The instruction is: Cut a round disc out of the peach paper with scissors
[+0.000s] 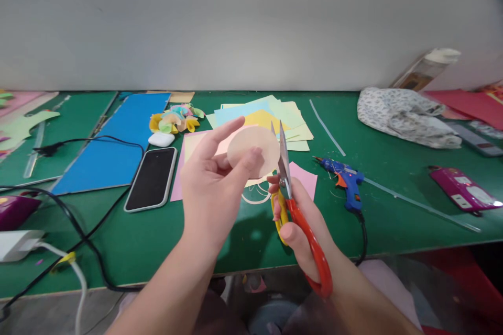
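Between the thumb and fingers of my left hand (214,178) is a round piece of pale peach paper (261,141), held up above the table. My right hand (304,225) grips scissors (314,251) with one red and one yellow handle. Their blades point up and away from me, slightly parted, right at the paper disc's right edge. Whether the blades touch the paper I cannot tell. Thin curled paper offcuts (257,200) lie on the table below the disc. Behind my hands are stacked coloured paper sheets (294,120), partly hidden.
On the green table (251,251) lie a phone (151,180), a white earbud case (161,139), paper flowers (176,118) and a blue board (118,141). To the right are a blue glue gun (348,178), a purple power strip (463,188) and a patterned cloth (401,115). Black cables (84,227) cross the left side.
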A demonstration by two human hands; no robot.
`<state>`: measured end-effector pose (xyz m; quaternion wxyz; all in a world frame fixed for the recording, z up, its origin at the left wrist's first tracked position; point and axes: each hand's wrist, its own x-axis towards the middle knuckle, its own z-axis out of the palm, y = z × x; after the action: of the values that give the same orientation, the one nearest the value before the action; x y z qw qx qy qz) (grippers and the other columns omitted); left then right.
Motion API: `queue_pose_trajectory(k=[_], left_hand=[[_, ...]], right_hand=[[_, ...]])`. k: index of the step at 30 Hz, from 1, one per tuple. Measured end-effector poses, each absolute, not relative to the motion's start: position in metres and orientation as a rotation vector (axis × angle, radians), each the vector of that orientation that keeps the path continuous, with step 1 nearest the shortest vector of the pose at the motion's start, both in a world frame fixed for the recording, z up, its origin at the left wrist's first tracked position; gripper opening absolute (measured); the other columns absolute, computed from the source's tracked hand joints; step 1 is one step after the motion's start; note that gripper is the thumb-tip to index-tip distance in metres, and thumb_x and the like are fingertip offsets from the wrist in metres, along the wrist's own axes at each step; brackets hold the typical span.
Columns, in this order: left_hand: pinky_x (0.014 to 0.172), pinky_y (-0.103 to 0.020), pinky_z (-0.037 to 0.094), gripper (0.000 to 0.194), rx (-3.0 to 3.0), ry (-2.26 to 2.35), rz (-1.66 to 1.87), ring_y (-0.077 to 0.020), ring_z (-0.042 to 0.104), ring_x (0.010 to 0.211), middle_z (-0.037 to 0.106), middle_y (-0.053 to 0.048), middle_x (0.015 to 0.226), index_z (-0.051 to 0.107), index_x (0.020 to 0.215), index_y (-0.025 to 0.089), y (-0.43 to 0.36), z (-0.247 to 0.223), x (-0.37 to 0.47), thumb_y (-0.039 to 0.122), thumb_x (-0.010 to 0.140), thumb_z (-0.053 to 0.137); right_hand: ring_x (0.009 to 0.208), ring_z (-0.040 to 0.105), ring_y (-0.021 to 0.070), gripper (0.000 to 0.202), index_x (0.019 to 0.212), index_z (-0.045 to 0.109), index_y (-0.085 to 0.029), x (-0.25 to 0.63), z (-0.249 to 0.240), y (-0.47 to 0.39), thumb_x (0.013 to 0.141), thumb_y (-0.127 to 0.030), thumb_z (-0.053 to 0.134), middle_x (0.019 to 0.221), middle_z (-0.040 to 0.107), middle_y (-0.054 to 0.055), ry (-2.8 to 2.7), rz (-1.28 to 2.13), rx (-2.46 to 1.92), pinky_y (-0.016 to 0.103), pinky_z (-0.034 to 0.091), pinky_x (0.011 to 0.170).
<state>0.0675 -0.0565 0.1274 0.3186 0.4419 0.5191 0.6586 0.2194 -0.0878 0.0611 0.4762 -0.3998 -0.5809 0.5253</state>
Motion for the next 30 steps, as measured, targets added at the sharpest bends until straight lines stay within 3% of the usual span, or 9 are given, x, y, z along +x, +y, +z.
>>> queue_pose_trajectory(k=[19, 30], left_hand=[[0.056, -0.022, 0.063, 0.041, 1.116, 1.379, 1.776, -0.0135, 0.075, 0.057, 0.079, 0.005, 0.068, 0.084, 0.113, 0.027, -0.0549, 0.1273, 0.0668, 0.026, 0.074, 0.095], [0.057, -0.021, 0.065, 0.040, 1.140, 1.399, 1.808, -0.0126, 0.074, 0.056, 0.075, 0.008, 0.061, 0.084, 0.111, 0.028, -0.0510, 0.1265, 0.0628, 0.023, 0.074, 0.094]], right_hand=[[0.104, 0.064, 0.0288, 0.082, 0.133, 0.066, -0.027, 0.2191, 0.0640, -0.0880, 0.085, -0.092, 0.065, 0.116, 0.064, 0.009, -1.456, 1.263, -0.992, 0.041, 0.058, 0.087], [0.103, 0.063, 0.0297, 0.083, 0.134, 0.066, -0.024, 0.2182, 0.0657, -0.0884, 0.086, -0.092, 0.064, 0.111, 0.063, 0.010, -1.488, 1.248, -1.002, 0.038, 0.055, 0.079]])
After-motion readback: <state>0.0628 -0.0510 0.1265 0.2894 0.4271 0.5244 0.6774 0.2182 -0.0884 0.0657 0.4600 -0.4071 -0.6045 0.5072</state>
